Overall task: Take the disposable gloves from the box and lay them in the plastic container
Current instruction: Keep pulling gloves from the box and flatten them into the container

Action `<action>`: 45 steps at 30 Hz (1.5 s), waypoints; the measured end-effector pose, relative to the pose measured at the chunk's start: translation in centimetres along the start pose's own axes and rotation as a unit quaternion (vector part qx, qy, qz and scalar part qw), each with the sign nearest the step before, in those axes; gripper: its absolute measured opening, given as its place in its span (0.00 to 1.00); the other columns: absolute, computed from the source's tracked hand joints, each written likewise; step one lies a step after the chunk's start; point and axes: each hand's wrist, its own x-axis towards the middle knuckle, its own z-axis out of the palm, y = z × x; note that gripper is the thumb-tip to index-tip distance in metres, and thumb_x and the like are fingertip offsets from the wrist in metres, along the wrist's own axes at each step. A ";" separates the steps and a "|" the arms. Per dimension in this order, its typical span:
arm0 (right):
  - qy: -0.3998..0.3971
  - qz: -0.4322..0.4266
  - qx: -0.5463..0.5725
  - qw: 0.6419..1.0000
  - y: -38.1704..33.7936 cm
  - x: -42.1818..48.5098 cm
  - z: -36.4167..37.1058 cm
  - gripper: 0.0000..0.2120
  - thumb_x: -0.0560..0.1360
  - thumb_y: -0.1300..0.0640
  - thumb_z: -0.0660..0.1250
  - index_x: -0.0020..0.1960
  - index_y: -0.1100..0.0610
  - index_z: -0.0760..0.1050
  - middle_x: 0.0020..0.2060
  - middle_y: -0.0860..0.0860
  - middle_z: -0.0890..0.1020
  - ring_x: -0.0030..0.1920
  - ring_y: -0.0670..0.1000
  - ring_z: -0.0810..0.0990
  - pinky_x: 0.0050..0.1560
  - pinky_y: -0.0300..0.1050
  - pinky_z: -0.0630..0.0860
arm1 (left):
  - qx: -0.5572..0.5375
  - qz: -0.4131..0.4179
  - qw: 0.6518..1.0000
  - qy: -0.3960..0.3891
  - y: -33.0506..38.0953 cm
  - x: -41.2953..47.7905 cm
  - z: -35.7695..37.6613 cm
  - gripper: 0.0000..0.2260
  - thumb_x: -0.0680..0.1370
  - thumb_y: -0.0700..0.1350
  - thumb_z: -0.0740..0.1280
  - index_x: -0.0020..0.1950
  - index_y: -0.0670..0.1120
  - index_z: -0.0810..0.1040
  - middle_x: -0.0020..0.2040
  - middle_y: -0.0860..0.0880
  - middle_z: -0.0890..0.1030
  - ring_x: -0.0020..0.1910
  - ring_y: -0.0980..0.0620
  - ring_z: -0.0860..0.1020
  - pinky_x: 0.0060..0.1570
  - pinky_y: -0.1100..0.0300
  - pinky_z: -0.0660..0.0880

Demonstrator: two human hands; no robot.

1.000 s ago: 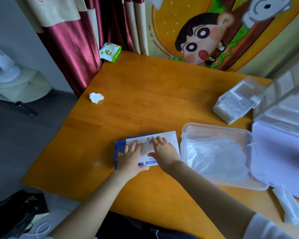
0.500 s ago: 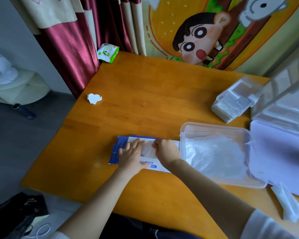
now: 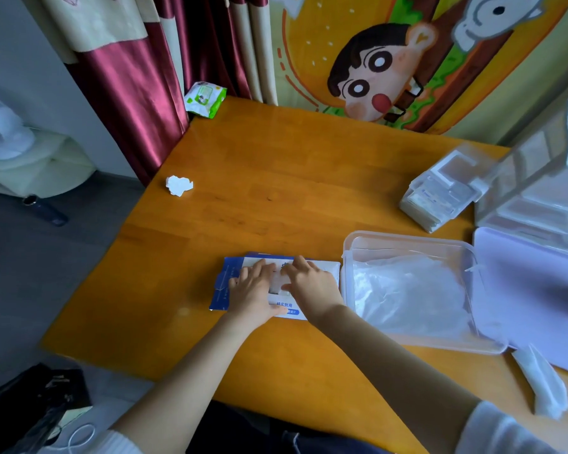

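The glove box [image 3: 225, 281] lies flat under both my hands, white gloves [image 3: 277, 285] showing in its opening between them; my left hand [image 3: 253, 290] presses down with straight fingers, I judge to pin the light carton; my right hand [image 3: 313, 286] sits at the opening, thumb toward the gloves, though I cannot tell whether it pinches any; the plastic container [image 3: 407, 236], some gloves inside, waits just beyond the right hand, a short carry.

Soft, even light filled the scene, a faint sheen lay on the table [image 3: 276, 178], and the wide-angle edges bent and blurred.
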 end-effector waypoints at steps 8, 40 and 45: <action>0.061 -0.012 0.031 0.998 0.2 -0.3 -0.4 0.20 0.50 0.70 0.80 0.31 0.54 0.74 0.29 0.48 0.71 0.21 0.48 0.64 0.18 0.35 0.48 | -0.008 0.001 1.000 0.000 0.0 0.2 0.0 0.38 0.72 0.57 0.71 0.75 0.52 0.55 0.77 0.52 0.53 0.74 0.46 0.55 0.68 0.48 0.60; 0.266 0.057 0.284 0.919 7.9 -2.9 -13.6 0.07 0.76 0.70 0.61 0.48 0.59 0.71 0.40 0.44 0.78 0.39 0.45 0.79 0.39 0.49 0.80 | 0.001 0.013 1.000 0.007 1.7 0.5 -2.1 0.26 0.75 0.45 0.69 0.70 0.49 0.62 0.69 0.49 0.65 0.68 0.46 0.63 0.65 0.50 0.65; 0.217 0.027 0.282 0.934 9.5 -5.1 -12.8 0.15 0.74 0.73 0.62 0.51 0.55 0.75 0.43 0.46 0.79 0.39 0.42 0.78 0.41 0.38 0.77 | -0.249 0.084 0.946 0.191 4.2 0.3 -5.9 0.18 0.79 0.32 0.61 0.67 0.43 0.70 0.66 0.47 0.71 0.66 0.50 0.70 0.60 0.67 0.66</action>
